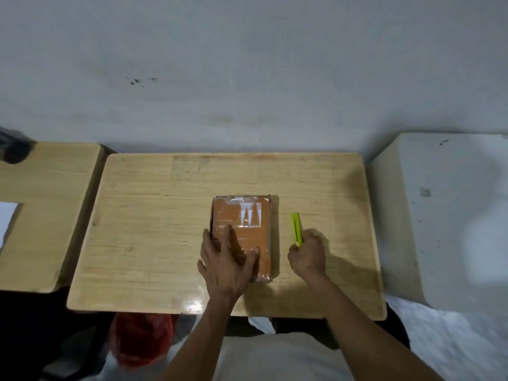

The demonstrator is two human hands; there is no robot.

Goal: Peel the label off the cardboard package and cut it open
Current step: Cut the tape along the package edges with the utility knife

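A brown cardboard package point(254, 235) wrapped in shiny clear tape lies flat near the middle of the wooden table point(154, 215). White torn label remnants point(250, 214) show on its far right part. My left hand point(226, 259) presses on the package's near left part with fingers spread and straight. To the right of the package, my right hand point(308, 253) grips a yellow-green utility knife point(297, 228), whose tip points away from me. The knife is apart from the package.
A second wooden table point(46, 215) stands to the left with a white sheet point(7, 218) on it. A grey-white block point(445, 210) stands at the right. A red plastic bag point(140, 339) lies below the table's near edge.
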